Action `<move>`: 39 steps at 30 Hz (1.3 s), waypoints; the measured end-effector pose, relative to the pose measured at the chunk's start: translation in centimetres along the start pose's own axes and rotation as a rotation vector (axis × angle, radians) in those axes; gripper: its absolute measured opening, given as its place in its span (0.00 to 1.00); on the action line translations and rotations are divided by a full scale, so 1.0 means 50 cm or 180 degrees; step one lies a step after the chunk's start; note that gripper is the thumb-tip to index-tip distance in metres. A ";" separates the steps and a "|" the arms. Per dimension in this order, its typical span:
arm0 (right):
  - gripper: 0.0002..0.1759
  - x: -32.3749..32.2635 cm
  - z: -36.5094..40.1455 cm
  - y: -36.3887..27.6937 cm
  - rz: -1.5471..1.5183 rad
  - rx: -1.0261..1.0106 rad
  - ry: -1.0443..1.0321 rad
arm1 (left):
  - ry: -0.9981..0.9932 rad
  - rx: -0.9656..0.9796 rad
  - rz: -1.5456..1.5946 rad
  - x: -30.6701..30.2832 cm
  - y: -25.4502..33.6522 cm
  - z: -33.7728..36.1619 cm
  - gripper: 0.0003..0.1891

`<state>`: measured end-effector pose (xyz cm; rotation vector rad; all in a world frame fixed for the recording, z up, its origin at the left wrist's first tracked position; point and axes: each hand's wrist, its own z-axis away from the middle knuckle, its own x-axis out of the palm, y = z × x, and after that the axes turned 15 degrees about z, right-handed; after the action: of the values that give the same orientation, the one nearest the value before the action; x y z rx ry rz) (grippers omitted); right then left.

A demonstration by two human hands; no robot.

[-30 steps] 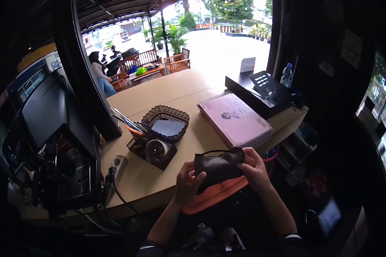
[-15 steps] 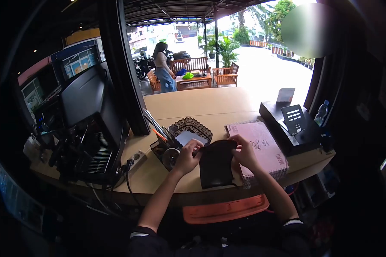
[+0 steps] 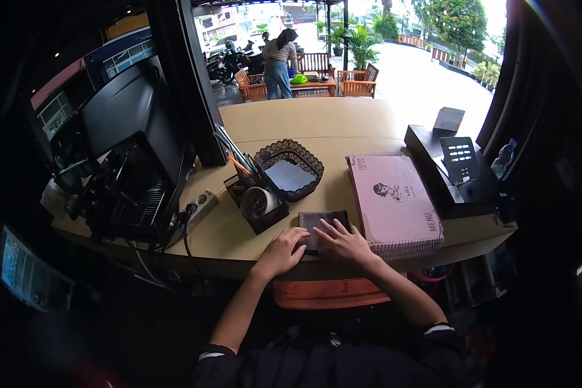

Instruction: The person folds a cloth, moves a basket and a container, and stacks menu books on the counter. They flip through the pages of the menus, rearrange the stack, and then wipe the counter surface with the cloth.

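A dark cloth (image 3: 323,216), folded into a small square, lies flat on the counter near its front edge. My right hand (image 3: 346,243) rests on it palm down with fingers spread. On its left side, the fingers of my left hand (image 3: 282,252) lie along the cloth's edge, thumb apart. Just right of the cloth is a stack of pink spiral-bound menus (image 3: 398,200). Left of it stands a black desk organizer (image 3: 263,216) with pens and a roll of tape.
Behind the organizer sits a black lace-edged basket (image 3: 291,152) holding paper. A black box (image 3: 456,187) with a small stand borders the menus. An espresso machine (image 3: 139,187) and power strip (image 3: 204,204) occupy the left. Outside, a person (image 3: 280,64) bends over a wooden table.
The cloth, held up and hanging between both hands before, now lies folded on the counter under them. My view tilts lower. The person outside has turned and leans over the table.
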<state>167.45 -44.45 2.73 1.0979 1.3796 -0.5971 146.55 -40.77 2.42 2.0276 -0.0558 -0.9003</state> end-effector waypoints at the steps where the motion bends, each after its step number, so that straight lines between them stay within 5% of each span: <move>1: 0.33 0.048 -0.013 -0.010 0.0223 0.0119 0.0015 | -0.0018 0.0103 -0.0353 0.009 -0.009 0.000 0.15; 3: 0.33 0.115 -0.054 -0.015 -0.0746 0.0355 0.0203 | -0.0038 0.0050 -0.0432 0.016 -0.018 -0.004 0.17; 7: 0.33 0.140 -0.097 -0.002 -0.1198 0.0289 0.0534 | 0.0381 0.0171 -0.0546 0.005 0.005 0.001 0.18; 11: 0.33 0.054 -0.088 -0.012 -0.0829 0.0504 -0.0170 | 0.0539 0.0182 -0.0116 -0.042 0.022 0.042 0.18; 13: 0.33 0.029 -0.098 -0.023 -0.0722 0.0814 -0.0004 | 0.1554 0.0303 -0.0468 -0.067 0.019 0.057 0.18; 15: 0.35 -0.005 -0.130 -0.030 -0.0896 0.0944 0.0961 | 0.2015 0.0195 -0.0779 -0.087 -0.001 0.051 0.19; 17: 0.36 -0.021 -0.173 -0.028 -0.0859 0.1228 0.1032 | 0.1830 0.0084 -0.1157 -0.105 -0.020 0.049 0.17; 22: 0.18 0.018 -0.260 -0.044 -0.1386 0.1288 0.1238 | 0.1686 0.0054 -0.0943 -0.135 -0.065 0.035 0.12; 27: 0.23 0.044 -0.316 -0.083 -0.1376 0.1107 0.1602 | 0.1685 0.0022 -0.0971 -0.170 -0.095 0.024 0.11; 32: 0.37 -0.009 -0.255 -0.085 -0.1583 0.0926 0.1183 | 0.1704 0.0087 -0.0777 -0.170 -0.080 0.025 0.17; 35: 0.35 -0.054 -0.173 -0.079 -0.1593 0.0812 0.1482 | 0.1937 0.0580 -0.0560 -0.145 -0.041 0.010 0.16; 39: 0.25 -0.117 -0.064 -0.052 -0.1717 0.1186 0.1536 | 0.1336 0.0804 0.0162 -0.071 0.013 -0.038 0.11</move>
<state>162.78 -44.25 8.11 1.2136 2.0727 -1.0576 145.30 -38.52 5.58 2.4016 0.0119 -0.4375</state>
